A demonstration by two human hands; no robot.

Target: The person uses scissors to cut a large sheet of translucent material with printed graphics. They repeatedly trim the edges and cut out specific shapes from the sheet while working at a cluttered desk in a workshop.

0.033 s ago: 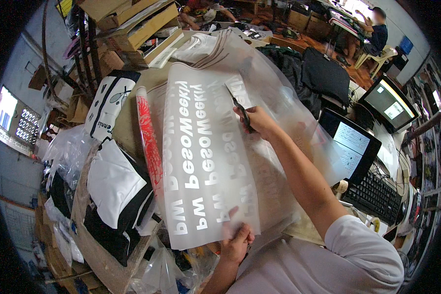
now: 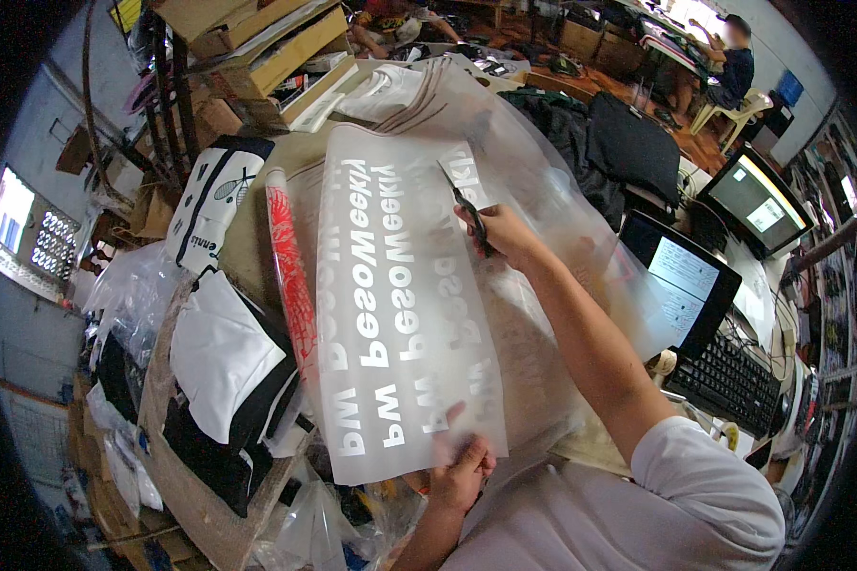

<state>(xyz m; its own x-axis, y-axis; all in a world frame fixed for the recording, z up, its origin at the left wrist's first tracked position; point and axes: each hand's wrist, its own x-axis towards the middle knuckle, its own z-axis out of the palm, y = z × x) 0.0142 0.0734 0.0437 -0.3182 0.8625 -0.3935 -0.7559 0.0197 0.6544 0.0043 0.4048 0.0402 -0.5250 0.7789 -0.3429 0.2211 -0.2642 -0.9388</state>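
Note:
A translucent film sheet point(image 2: 352, 285) with rows of mirrored white lettering curves across the middle of the table. My left hand point(image 2: 460, 476) pinches its near edge, thumb on top, with a finger showing faintly through the film. My right hand point(image 2: 505, 236) is closed around the dark handles of a pair of scissors point(image 2: 467, 205), their blades pointing away along the sheet's right-hand part. Whether the blades are apart I cannot tell. More clear film point(image 2: 543, 190) lies beneath and to the right, under my right forearm.
Left of the sheet are a roll with red print point(image 2: 290, 257), a folded white fabric point(image 2: 224, 347) on black cloth, and a tennis-print piece point(image 2: 217, 205). Cardboard boxes point(image 2: 257, 57) stand behind. At right are a tablet point(image 2: 681, 276), a keyboard point(image 2: 728, 381) and a monitor point(image 2: 757, 205). Another person point(image 2: 733, 67) sits far back.
Beside the scissors the sheet has shifted slightly, and its white letters there show more plainly. Both hands stay almost where they were.

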